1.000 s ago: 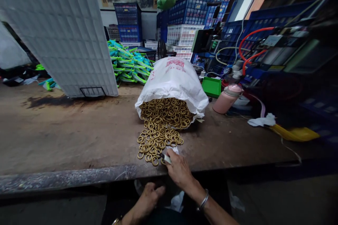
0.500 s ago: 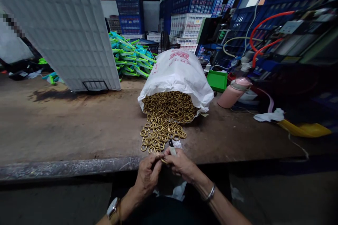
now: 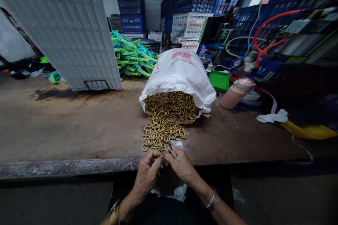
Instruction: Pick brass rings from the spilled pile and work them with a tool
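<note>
Just in front of the table's near edge, my left hand (image 3: 148,169) is closed, thumb and fingers pinching a brass-coloured ring (image 3: 161,156), mostly hidden by the fingers. My right hand (image 3: 181,165) meets it at the fingertips, closed round a slim tool that looks like a small knife (image 3: 173,152), with a pale grey body and a dark end pointing up and away. Just beyond both hands lies a loose pile of brass-coloured rings (image 3: 157,135). It spills from the mouth of a white woven sack (image 3: 182,74) lying on its side, full of more rings.
The wooden table (image 3: 79,126) has a wrapped front edge. A white ribbed panel (image 3: 68,31) stands at left, beside a heap of green and blue pieces (image 3: 134,58). To the right are a green tray (image 3: 219,80), a pink bottle (image 3: 236,93) and a machine with red hoses (image 3: 274,14).
The knife in my right hand has tipped over to the left and sits lower in the grip. My left fingers have curled further over the ring. The camera view has shifted slightly.
</note>
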`<state>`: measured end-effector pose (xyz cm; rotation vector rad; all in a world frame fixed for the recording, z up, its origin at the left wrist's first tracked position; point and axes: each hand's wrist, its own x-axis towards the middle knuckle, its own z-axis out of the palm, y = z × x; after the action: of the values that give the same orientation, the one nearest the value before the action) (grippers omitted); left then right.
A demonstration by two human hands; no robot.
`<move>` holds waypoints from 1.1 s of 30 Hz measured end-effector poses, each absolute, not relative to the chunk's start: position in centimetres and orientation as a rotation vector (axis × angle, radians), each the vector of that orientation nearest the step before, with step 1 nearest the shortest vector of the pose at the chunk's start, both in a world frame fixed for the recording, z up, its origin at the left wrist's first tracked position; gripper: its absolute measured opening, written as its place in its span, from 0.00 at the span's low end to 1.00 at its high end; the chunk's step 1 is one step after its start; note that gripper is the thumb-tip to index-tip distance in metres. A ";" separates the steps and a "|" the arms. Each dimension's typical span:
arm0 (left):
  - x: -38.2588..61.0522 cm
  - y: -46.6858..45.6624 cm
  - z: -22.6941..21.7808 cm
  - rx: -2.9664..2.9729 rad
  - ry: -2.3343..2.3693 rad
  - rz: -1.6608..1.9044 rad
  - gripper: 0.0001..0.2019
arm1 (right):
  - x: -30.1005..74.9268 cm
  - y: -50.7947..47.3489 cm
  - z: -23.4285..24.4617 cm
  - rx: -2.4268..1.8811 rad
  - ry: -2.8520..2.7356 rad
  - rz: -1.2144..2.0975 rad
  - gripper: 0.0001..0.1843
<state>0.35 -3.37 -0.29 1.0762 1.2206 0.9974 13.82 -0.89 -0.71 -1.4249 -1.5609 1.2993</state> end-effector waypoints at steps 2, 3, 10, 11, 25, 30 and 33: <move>0.3 -3.4 -0.4 0.994 1.223 0.972 0.12 | 13.7 -0.9 -0.7 -1.446 -1.601 1.225 0.13; 0.3 -3.4 -0.5 0.981 1.220 0.971 0.12 | 13.6 -0.9 -0.7 -1.454 -1.620 1.196 0.13; 0.0 -3.4 -0.4 0.969 1.104 0.895 0.17 | 13.4 -1.0 -0.9 -1.454 -1.671 1.130 0.14; 0.0 -3.4 -0.4 0.955 1.072 0.877 0.17 | 13.4 -1.0 -0.9 -1.446 -1.664 1.146 0.14; 0.0 -3.3 -0.4 0.903 1.045 0.977 0.17 | 13.8 -1.7 -0.8 -1.459 -2.079 0.883 0.10; 0.1 -3.4 0.0 0.972 1.089 0.965 0.18 | 13.7 -1.8 -0.4 -1.512 -2.144 0.824 0.13; 0.2 -3.5 0.0 0.995 1.128 0.954 0.18 | 13.7 -1.8 -0.3 -1.524 -2.166 0.780 0.15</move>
<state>0.20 -3.49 0.04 0.9947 1.1277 0.9537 13.67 -1.84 -0.28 -1.5238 -2.1660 0.7798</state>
